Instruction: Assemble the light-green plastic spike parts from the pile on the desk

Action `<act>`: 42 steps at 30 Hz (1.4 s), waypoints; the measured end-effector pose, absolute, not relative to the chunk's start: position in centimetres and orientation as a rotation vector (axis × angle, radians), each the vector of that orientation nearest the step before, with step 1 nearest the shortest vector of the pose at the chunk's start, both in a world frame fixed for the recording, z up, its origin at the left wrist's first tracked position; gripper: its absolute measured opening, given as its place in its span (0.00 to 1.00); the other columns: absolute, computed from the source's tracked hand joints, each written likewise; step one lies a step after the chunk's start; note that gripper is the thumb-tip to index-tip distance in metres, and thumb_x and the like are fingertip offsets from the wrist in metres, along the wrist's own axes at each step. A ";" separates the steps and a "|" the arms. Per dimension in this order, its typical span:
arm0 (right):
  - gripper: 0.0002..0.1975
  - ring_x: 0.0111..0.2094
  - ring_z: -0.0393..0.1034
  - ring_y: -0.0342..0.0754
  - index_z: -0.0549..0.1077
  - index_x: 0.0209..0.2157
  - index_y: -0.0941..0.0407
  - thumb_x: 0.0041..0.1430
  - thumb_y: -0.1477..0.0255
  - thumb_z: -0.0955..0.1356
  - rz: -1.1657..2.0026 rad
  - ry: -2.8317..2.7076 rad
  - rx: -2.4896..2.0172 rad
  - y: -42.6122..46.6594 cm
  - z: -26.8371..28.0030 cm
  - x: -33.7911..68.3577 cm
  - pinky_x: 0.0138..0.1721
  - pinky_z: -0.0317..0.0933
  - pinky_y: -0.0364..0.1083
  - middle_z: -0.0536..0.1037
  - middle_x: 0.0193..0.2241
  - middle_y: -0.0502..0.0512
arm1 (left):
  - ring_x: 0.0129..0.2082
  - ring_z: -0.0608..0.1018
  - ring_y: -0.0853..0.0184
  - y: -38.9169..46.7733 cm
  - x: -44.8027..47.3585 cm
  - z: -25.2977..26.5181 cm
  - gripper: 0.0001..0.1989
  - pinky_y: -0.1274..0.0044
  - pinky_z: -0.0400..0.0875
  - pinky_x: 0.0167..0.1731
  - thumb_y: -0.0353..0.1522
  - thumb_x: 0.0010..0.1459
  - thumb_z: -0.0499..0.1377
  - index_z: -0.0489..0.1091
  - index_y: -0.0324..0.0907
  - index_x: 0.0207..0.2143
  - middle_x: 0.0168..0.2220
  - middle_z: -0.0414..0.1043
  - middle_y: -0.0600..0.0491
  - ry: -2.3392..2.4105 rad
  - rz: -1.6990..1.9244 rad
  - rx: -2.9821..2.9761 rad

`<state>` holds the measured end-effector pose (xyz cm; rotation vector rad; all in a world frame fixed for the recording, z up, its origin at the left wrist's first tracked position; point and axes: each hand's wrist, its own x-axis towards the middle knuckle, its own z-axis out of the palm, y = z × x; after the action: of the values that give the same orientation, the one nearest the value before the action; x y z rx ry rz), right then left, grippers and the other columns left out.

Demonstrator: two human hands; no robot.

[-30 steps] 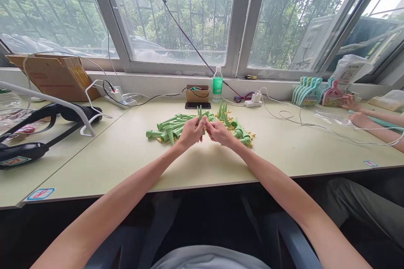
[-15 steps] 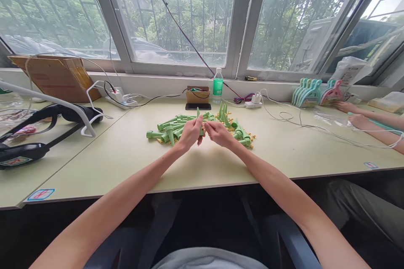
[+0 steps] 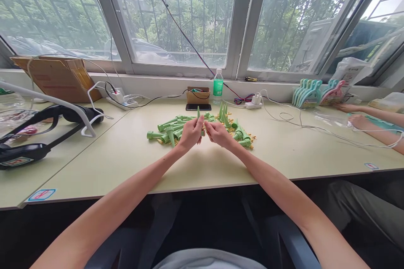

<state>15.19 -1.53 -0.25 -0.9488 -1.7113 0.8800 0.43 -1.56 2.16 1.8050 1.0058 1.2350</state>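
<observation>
My left hand (image 3: 192, 132) is closed around a green plastic watering spike (image 3: 198, 112), its pointed tip sticking up above the thumb. Touching or almost touching it, my right hand (image 3: 218, 133) is closed in a pinch, with a bit of yellow showing at its fingertips; it looks like one of the small yellow plastic pieces. To the left of my hands lies a pile of green spikes (image 3: 154, 135), with more green spikes (image 3: 242, 134) to the right. Small yellow pieces (image 3: 253, 138) are scattered under and around them. My fingers hide the spike's lower part.
Behind the pile are a phone (image 3: 198, 107), a small cardboard box (image 3: 198, 95) and a green-labelled bottle (image 3: 218, 85). White cables (image 3: 301, 125) run across the right side. At far right, another person's hands (image 3: 358, 121) are near hangers (image 3: 306, 93). A black headset (image 3: 50, 134) lies left.
My hands stay together in nearly the same place, with only slight finger movement. The view has shifted very slightly.
</observation>
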 end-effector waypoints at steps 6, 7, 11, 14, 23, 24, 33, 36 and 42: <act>0.27 0.18 0.56 0.39 0.62 0.24 0.55 0.67 0.48 0.61 0.832 -1.759 -0.923 -1.9 0.0 15.2 0.19 0.51 0.41 0.63 0.20 0.47 | 0.10 0.66 0.74 -1.3 0.6 2.2 0.28 0.79 0.56 0.08 0.55 0.63 0.55 0.61 0.42 0.23 0.18 0.65 0.56 0.916 1.162 1.568; 0.26 0.18 0.56 0.39 0.62 0.24 0.55 0.67 0.48 0.62 0.842 -1.758 -0.916 -1.9 0.0 15.2 0.19 0.51 0.41 0.63 0.20 0.47 | 0.10 0.65 0.74 -1.3 0.6 2.2 0.29 0.79 0.56 0.08 0.56 0.63 0.54 0.60 0.42 0.23 0.18 0.65 0.56 0.915 1.161 1.559; 0.26 0.17 0.51 0.38 0.60 0.24 0.54 0.67 0.49 0.63 0.944 -1.718 -0.881 -2.0 0.0 15.2 0.18 0.50 0.41 0.59 0.19 0.45 | 0.10 0.64 0.74 -1.3 0.5 2.1 0.29 0.78 0.55 0.09 0.56 0.64 0.53 0.59 0.43 0.22 0.18 0.65 0.56 0.980 1.204 1.679; 0.27 0.16 0.45 0.38 0.58 0.24 0.53 0.65 0.48 0.65 1.091 -1.650 -0.852 -2.2 0.2 15.0 0.17 0.47 0.42 0.54 0.17 0.43 | 0.12 0.65 0.73 -1.5 0.4 2.1 0.28 0.78 0.57 0.13 0.54 0.66 0.51 0.57 0.44 0.21 0.17 0.64 0.57 1.064 1.283 1.887; 0.29 0.17 0.38 0.36 0.50 0.24 0.51 0.63 0.49 0.68 1.354 -1.508 -0.830 -2.4 0.9 15.2 0.16 0.36 0.40 0.46 0.17 0.40 | 0.16 0.63 0.71 -1.4 0.1 1.7 0.26 0.77 0.57 0.20 0.50 0.68 0.48 0.52 0.45 0.23 0.15 0.55 0.59 1.099 1.359 2.190; 0.29 0.16 0.38 0.36 0.50 0.24 0.51 0.64 0.50 0.68 1.372 -1.499 -0.834 -2.4 0.9 15.3 0.16 0.36 0.39 0.46 0.17 0.40 | 0.16 0.62 0.72 -1.4 0.1 1.6 0.26 0.78 0.56 0.21 0.50 0.68 0.49 0.52 0.45 0.22 0.15 0.53 0.59 1.096 1.369 2.219; 0.32 0.15 0.38 0.36 0.53 0.20 0.52 0.63 0.45 0.66 1.270 -1.513 -0.849 -2.2 0.7 14.8 0.15 0.38 0.41 0.47 0.15 0.40 | 0.11 0.67 0.73 -1.4 0.5 1.8 0.27 0.78 0.58 0.13 0.55 0.65 0.51 0.59 0.44 0.24 0.16 0.63 0.58 1.037 1.295 1.870; 0.33 0.15 0.41 0.37 0.55 0.19 0.53 0.62 0.41 0.64 1.166 -1.579 -0.839 -2.1 0.4 14.8 0.15 0.41 0.42 0.49 0.15 0.42 | 0.09 0.65 0.74 -1.3 0.7 2.0 0.28 0.78 0.55 0.09 0.56 0.62 0.55 0.59 0.43 0.23 0.17 0.65 0.57 0.962 1.247 1.670; 0.34 0.18 0.51 0.39 0.60 0.22 0.54 0.63 0.38 0.58 0.881 -1.748 -0.884 -1.9 -0.2 15.1 0.20 0.48 0.41 0.56 0.17 0.45 | 0.09 0.65 0.75 -1.4 0.6 2.4 0.28 0.79 0.54 0.08 0.54 0.63 0.56 0.61 0.42 0.22 0.17 0.64 0.57 0.886 1.184 1.567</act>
<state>15.10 -1.92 -0.24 -0.8836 -1.7484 0.8812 0.60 -1.44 2.38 1.5670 0.8863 1.1841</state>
